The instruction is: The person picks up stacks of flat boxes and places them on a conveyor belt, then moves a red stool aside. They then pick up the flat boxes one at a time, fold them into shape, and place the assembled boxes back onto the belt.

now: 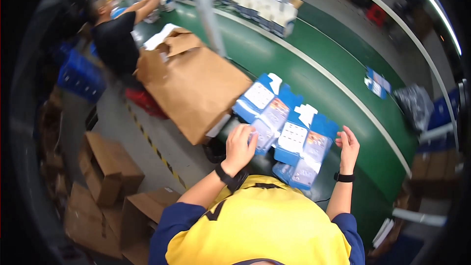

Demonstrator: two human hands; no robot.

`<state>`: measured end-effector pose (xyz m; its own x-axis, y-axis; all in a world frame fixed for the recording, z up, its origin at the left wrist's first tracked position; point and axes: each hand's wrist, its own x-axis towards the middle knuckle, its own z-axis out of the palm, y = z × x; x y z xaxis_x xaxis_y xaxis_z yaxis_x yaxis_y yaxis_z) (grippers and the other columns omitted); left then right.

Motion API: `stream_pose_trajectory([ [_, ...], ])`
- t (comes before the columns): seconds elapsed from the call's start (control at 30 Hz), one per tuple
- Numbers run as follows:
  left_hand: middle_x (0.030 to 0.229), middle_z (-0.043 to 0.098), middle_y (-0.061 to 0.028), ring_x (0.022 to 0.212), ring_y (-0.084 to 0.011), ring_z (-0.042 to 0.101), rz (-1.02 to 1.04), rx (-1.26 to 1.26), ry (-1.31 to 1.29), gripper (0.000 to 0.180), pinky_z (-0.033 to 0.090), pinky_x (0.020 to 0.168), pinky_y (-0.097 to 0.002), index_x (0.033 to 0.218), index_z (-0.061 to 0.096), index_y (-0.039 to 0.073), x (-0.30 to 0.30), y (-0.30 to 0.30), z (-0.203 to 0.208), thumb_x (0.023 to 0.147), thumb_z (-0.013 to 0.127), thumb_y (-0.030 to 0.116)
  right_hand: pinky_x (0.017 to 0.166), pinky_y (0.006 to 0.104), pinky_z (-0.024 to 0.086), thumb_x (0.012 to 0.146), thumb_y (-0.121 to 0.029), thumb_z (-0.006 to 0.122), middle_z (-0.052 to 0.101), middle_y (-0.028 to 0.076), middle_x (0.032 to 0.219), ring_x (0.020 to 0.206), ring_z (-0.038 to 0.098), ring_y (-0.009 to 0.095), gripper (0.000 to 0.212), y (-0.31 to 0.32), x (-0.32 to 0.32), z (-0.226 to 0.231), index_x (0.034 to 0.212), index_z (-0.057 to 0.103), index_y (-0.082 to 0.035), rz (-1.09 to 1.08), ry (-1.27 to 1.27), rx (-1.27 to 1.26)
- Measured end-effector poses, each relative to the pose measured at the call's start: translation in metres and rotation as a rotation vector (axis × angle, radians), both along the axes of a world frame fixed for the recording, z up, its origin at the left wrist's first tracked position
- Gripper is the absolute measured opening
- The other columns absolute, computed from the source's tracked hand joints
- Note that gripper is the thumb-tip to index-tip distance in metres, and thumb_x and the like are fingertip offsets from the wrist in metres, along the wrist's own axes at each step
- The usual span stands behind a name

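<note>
Two flattened blue-and-white cartons lie side by side on the green work surface before me, a left carton (263, 100) and a right carton (294, 140). Both have white printed panels and white tabs at the far end. My left hand (240, 147) is at the near left edge of the left carton, fingers loosely bent with thumb apart; whether it touches the carton is hard to make out. Just beyond the right carton's right edge, my right hand (348, 148) hovers with fingers apart and nothing in them. Each wrist wears a black band.
A large brown cardboard carton (201, 81) stands left of the blue cartons. A co-worker (117, 37) works beyond it. Several white-and-blue boxes (265, 12) line the far belt. One flat carton (378, 83) lies far right. Open brown boxes (105, 167) sit on the floor.
</note>
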<state>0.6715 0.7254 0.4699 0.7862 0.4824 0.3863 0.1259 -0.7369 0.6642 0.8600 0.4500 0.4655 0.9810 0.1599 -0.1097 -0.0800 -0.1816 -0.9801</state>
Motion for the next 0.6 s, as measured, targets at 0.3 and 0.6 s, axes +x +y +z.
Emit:
stream_pose_trajectory([
  [0.3, 0.145, 0.018, -0.0254, 0.136, -0.0401, 0.012, -0.431, 0.251, 0.406, 0.082, 0.007, 0.103, -0.0634, 0.14, 0.028, 0.006, 0.066, -0.031, -0.021, 0.077, 0.066, 0.042, 0.098, 0.0374, 0.039, 0.083, -0.071, 0.034, 0.045, 0.014, 0.131, 0.118, 0.046, 0.024, 0.089, -0.015, -0.096, -0.148, 0.136, 0.03, 0.001, -0.099, 0.687, 0.816],
  [0.6, 0.147, 0.017, -0.0236, 0.138, -0.0378, 0.007, -0.577, 0.403, 0.454, 0.075, -0.004, 0.099, -0.0686, 0.138, 0.036, 0.028, 0.098, 0.0, -0.035, 0.075, 0.058, 0.06, 0.093, 0.0378, 0.042, 0.088, -0.064, 0.033, 0.048, 0.014, 0.128, 0.115, 0.049, 0.025, 0.078, 0.049, -0.115, -0.111, 0.133, 0.036, 0.0, 0.018, 0.713, 0.761],
])
